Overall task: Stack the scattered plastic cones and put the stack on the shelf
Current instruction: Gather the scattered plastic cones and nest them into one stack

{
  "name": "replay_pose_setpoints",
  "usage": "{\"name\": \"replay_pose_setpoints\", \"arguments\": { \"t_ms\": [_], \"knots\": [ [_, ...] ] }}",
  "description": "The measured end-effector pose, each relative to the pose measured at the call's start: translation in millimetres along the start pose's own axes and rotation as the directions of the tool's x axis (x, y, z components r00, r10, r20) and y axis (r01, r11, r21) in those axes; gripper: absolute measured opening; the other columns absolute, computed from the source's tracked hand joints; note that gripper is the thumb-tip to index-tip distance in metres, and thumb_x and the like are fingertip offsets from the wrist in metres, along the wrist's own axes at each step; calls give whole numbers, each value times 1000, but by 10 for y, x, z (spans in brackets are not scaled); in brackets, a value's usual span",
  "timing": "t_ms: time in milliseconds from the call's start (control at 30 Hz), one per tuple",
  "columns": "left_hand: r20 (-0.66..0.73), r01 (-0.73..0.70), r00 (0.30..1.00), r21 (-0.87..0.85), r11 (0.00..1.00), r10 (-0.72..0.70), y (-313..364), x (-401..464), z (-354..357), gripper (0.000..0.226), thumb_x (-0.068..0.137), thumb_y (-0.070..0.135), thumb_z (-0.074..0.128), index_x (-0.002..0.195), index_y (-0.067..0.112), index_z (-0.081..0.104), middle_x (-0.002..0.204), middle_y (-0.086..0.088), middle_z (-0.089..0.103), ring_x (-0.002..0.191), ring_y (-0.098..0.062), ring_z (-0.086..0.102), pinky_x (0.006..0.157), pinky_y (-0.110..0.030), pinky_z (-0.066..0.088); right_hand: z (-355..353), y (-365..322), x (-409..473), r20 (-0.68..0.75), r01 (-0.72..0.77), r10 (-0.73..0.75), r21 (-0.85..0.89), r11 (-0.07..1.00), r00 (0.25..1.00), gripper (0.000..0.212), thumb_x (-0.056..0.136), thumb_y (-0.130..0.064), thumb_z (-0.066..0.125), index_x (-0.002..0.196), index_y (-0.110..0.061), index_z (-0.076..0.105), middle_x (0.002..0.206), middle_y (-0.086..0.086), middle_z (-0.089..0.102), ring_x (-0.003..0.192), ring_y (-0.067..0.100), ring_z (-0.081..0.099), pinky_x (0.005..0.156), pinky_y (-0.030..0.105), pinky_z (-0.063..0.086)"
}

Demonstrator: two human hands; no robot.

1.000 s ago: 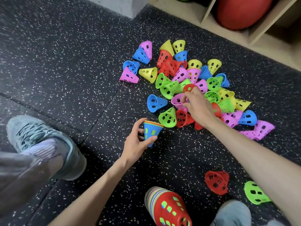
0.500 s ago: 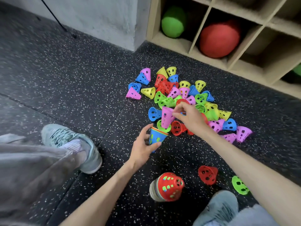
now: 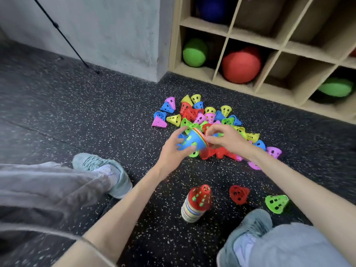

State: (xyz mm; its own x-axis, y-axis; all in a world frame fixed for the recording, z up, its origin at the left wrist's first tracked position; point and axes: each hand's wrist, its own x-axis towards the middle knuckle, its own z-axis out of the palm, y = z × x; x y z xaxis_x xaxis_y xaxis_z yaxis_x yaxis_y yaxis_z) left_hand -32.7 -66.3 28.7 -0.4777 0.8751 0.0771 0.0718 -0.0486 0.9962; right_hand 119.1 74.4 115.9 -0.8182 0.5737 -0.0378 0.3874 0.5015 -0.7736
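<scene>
Several loose plastic cones (image 3: 210, 116) in pink, blue, yellow, green and red lie in a heap on the dark speckled floor in front of the wooden shelf (image 3: 238, 86). My left hand (image 3: 169, 153) grips a small nested stack with a blue outer cone (image 3: 192, 140), lifted and tilted above the heap. My right hand (image 3: 229, 139) has its thumb and fingers curled at the striped rim of that stack. A taller stack topped by a red cone (image 3: 196, 205) stands near my feet. Beside it lie a single red cone (image 3: 238, 194) and a green cone (image 3: 276, 203).
The shelf's cubbies hold a green ball (image 3: 194, 53), a red ball (image 3: 240, 64) and another green ball (image 3: 336, 87). My left shoe (image 3: 107, 170) and right shoe (image 3: 250, 222) flank the tall stack. A thin black pole (image 3: 63, 35) leans by the grey wall.
My right hand took a pink cone from the heap and brought it to the blue stack. My left hand raised and tilted that stack. The view tipped up toward the shelf.
</scene>
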Motion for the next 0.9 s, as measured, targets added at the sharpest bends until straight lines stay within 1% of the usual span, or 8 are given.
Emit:
{"name": "replay_pose_setpoints", "arguments": {
  "t_ms": [67, 133, 200, 267, 400, 567, 733, 900],
  "knots": [
    [1, -18, 1000, -51, 999, 18, 220, -50, -19, 55, 89, 24, 80, 137, 34, 55, 107, -13, 74, 85, -11, 66, 72, -19, 50, -67, -116, -132, -19, -41, 45, 160, 986, 999, 10, 92, -8, 71, 93, -16, 67, 102, -4, 63, 74, 8, 65, 69, 23, 59],
    [-5, -37, 999, -96, 995, 36, 439, -126, -15, 51, 91, 16, 77, 137, 24, 57, 96, -8, 73, 69, -2, 62, 65, -15, 47, -117, -154, -255, -2, -73, 76, 262, 962, 997, 30, 90, -7, 73, 117, -18, 64, 120, -8, 60, 80, 12, 71, 66, 26, 63],
    [-16, -51, 999, -137, 989, 49, 551, -201, 7, 52, 91, 10, 75, 138, 19, 55, 85, 0, 67, 60, 3, 57, 58, -11, 44, -130, -163, -390, 16, -61, 59, 245, 968, 998, 56, 90, -9, 74, 140, -20, 53, 135, -7, 54, 96, 14, 70, 68, 20, 60],
    [-15, -59, 998, -157, 986, 58, 579, -273, 41, 53, 92, 11, 75, 139, 20, 53, 81, 5, 67, 59, 2, 55, 55, -13, 44, -97, -154, -525, 22, -10, 5, 210, 978, 1000, 67, 88, -13, 76, 148, -25, 46, 139, -12, 54, 115, 6, 63, 83, 22, 59],
    [-39, -52, 998, -160, 986, 46, 554, -454, 94, 49, 94, 14, 73, 138, 18, 52, 64, 17, 63, 54, 4, 51, 53, -13, 41, 53, -134, -757, 21, -12, 8, 207, 978, 1000, 60, 88, -18, 77, 141, -28, 51, 135, -15, 57, 116, -15, 54, 100, 22, 51],
    [-83, 4, 996, -180, 984, -19, 497, -667, 211, 48, 93, 20, 75, 134, 15, 51, 97, 1, 73, 74, 2, 64, 64, -16, 48, 210, -42, -1002, 33, -102, 97, 264, 959, 995, 56, 88, -24, 78, 137, -28, 52, 130, -6, 62, 113, 4, 63, 98, 24, 49],
    [-100, 8, 995, -196, 981, -29, 393, -743, 342, 44, 93, 16, 74, 129, 8, 50, 100, 2, 77, 86, -7, 70, 72, -20, 53, 305, 147, -1115, 40, -155, 151, 325, 933, 988, 64, 73, -46, 85, 129, -34, 57, 130, -2, 67, 115, 9, 66, 104, 30, 46],
    [-17, -24, 1000, -85, 996, 23, 262, -774, 429, 43, 92, 13, 75, 129, 15, 54, 100, -2, 77, 87, -14, 72, 79, -32, 60, 472, 314, -1197, 0, -197, 214, 379, 904, 977, 46, 88, -22, 78, 129, -21, 57, 115, -4, 70, 103, 10, 66, 87, 20, 49]
  ]
}}
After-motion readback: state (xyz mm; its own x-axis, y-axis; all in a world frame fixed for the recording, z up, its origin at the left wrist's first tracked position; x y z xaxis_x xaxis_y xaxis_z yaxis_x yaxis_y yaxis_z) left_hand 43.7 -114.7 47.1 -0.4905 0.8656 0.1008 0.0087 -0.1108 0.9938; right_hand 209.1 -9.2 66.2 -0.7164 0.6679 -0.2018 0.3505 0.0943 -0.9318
